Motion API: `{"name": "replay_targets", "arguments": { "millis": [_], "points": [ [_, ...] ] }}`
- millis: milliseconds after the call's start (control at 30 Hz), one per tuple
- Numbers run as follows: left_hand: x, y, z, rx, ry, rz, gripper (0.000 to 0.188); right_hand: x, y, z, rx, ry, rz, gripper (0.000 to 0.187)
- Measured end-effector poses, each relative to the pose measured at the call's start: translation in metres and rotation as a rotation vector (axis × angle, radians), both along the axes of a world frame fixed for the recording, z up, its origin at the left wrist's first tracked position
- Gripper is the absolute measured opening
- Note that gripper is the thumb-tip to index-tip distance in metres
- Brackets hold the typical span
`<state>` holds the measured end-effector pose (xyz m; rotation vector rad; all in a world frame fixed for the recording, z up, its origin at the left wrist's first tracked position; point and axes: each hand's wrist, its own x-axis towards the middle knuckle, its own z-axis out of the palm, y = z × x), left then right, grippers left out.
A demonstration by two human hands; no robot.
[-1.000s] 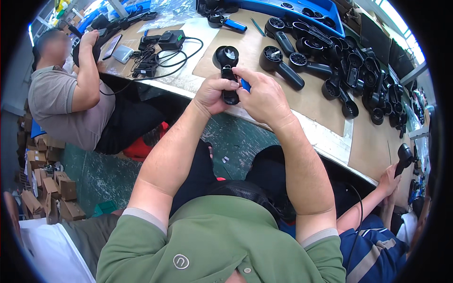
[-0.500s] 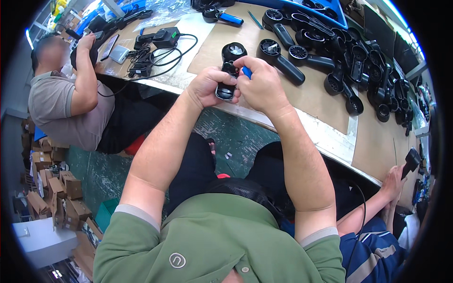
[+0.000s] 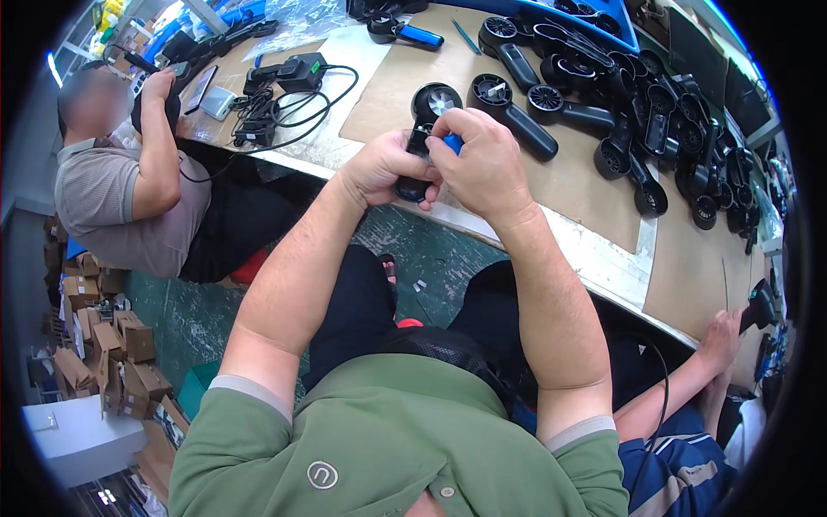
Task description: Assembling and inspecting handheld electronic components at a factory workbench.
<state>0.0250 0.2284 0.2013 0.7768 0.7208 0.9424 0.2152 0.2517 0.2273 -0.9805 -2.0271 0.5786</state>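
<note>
A black handheld fan, its round head toward the far side, is in my left hand above the table's near edge. The left thumb lies across its handle and the fingers wrap beneath. My right hand is closed around a small blue item, of which only a part shows between the fingers; its kind cannot be made out. The right fingertips meet the fan's handle just below the head and hide that spot. Just right of the hands, another black handheld fan lies on the brown table covering.
Many black fans and fan parts are heaped at the right, before a blue bin. A black adapter with cables lies to the left. One co-worker sits at left; another's hand holds a black item at right.
The fan has turned a little, its head shifting right and toward me. My right fingers have moved slightly over the handle. The co-worker's black item at right has lowered slightly.
</note>
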Motion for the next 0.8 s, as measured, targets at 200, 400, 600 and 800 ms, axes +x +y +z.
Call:
{"name": "replay_targets", "arguments": {
  "millis": [200,400,600,800],
  "points": [
    [0.003,-0.003,0.0,0.026,0.066,0.024,0.025,-0.001,-0.006,0.006,0.018,-0.054,-0.07,0.009],
    [-0.006,-0.003,-0.009,0.048,-0.04,-0.003,0.026,0.001,0.0,0.005,0.021,-0.048,-0.046,0.009],
    [-0.007,-0.004,-0.007,0.018,-0.17,0.032,0.045,-0.002,0.001,0.001,0.012,-0.048,-0.03,0.013],
    [-0.005,-0.007,-0.014,0.095,-0.349,0.082,0.055,-0.019,-0.024,-0.015,-0.245,0.288,-0.096,0.027]
  ]
}}
